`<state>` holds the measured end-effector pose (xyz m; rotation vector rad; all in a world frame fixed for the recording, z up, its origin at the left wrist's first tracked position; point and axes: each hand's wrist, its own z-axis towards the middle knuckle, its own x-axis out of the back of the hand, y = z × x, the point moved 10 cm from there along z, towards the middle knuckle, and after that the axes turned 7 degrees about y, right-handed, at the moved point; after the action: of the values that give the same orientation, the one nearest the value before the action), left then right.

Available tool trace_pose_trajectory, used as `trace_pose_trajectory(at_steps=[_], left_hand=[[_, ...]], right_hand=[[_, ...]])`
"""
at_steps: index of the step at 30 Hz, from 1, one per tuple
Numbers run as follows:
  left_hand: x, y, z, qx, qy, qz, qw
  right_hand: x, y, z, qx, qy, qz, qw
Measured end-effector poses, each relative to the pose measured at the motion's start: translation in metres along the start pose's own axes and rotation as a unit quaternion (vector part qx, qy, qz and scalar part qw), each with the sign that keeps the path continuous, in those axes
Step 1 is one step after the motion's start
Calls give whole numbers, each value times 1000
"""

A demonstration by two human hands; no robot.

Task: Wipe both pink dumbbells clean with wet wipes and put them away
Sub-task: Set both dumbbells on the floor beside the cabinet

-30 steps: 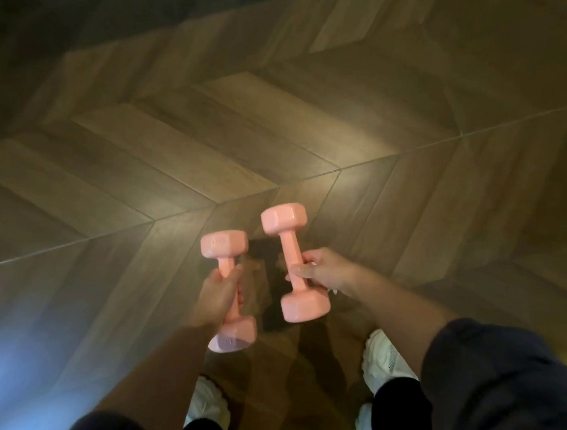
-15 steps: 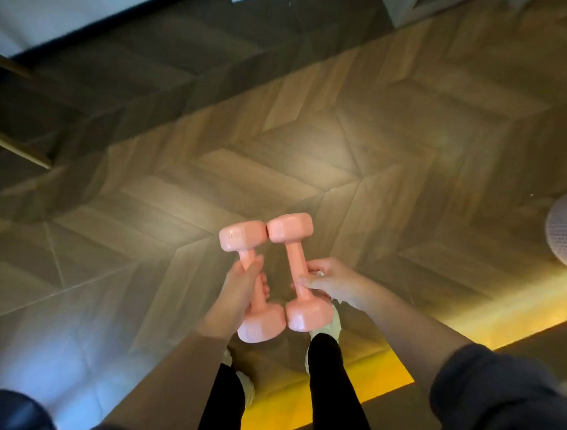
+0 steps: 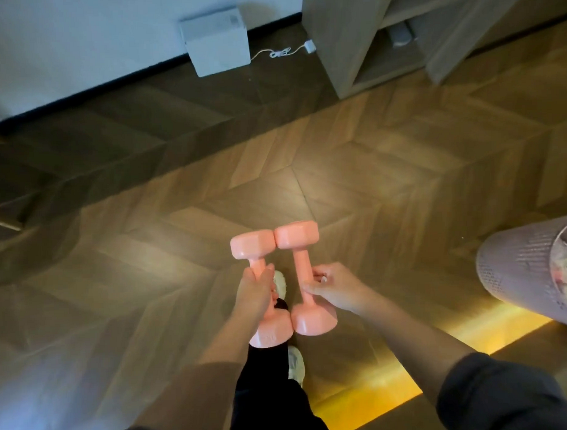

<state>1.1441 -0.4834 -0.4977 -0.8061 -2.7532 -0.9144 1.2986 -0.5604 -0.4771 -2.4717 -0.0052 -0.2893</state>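
Two pink dumbbells are held upright side by side over the wooden floor, their heads almost touching. My left hand (image 3: 254, 293) is wrapped around the handle of the left pink dumbbell (image 3: 251, 246). My right hand (image 3: 334, 288) grips the handle of the right pink dumbbell (image 3: 301, 262) from the right side. No wet wipe shows in either hand.
A white box (image 3: 216, 40) stands against the wall at the top, with a white cable (image 3: 279, 52) beside it. A light wooden shelf unit (image 3: 343, 42) stands at the upper right. A mauve mesh basket (image 3: 528, 270) sits at the right edge. My legs and white shoes are below the dumbbells.
The two dumbbells have come together from apart to side by side. My view has swung forward across the floor, so the wall, white box, shelf unit and basket have come into sight.
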Motion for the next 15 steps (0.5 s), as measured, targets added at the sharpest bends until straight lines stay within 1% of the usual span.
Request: trace_pose_trajectory(at_steps=[4, 9, 12, 15], left_hand=[[-28, 47, 24, -11, -10, 32, 999], [-63, 101, 60, 2, -16, -2, 1000], [-89, 132, 76, 15, -33, -19, 999], [-114, 169, 90, 16, -26, -29, 999]], right_hand=[[42, -17, 33, 2, 9, -10, 1000], [96, -35, 75, -11, 19, -6, 1000], [132, -46, 97, -18, 24, 7, 1000], [174, -60, 124, -11, 17, -1, 1000]])
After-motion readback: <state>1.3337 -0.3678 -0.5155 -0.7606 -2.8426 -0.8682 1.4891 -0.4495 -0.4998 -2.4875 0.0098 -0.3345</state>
